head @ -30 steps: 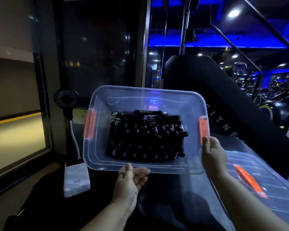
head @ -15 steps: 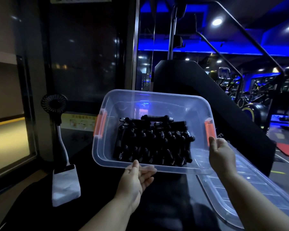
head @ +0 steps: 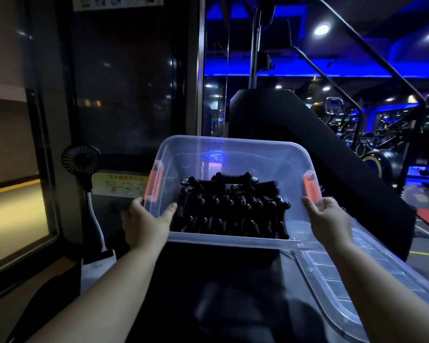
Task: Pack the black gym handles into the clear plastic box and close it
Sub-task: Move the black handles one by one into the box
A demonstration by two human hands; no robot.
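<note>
At nine and three o'clock, left hand (head: 146, 219) and right hand (head: 325, 216) grip the box (head: 233, 149), likely steadying handles (head: 228, 214); lid (head: 344, 276) lies at four.

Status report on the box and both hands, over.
Left hand grips clear plastic box at near-left corner; right hand holds right rim. Black gym handles inside, box open. Lid lies to the right, nothing over the opening.

Glossy clear plastic box (head: 233, 154) holds matt black handles (head: 229, 209)
</note>
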